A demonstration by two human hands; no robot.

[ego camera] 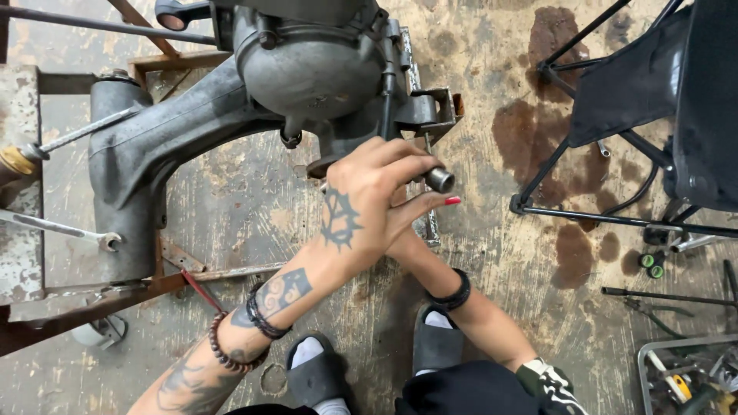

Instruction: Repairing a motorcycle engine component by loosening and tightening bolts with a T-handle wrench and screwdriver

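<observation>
The left hand (369, 196), tattooed on its back, is closed around a socket wrench (439, 179) whose round metal end sticks out past the fingers, just below the grey cast engine casing (307, 69). The right hand (403, 238) lies underneath the left one and is mostly hidden, so whether it is open or closed cannot be told. The casing sits on a rusty steel stand (165, 280) above the stained concrete floor (492, 261). A spanner (61, 229) rests on the stand's left plate. A black folding chair (638, 92) stands at the right, well apart. Grey slippers (319, 376) show below.
</observation>
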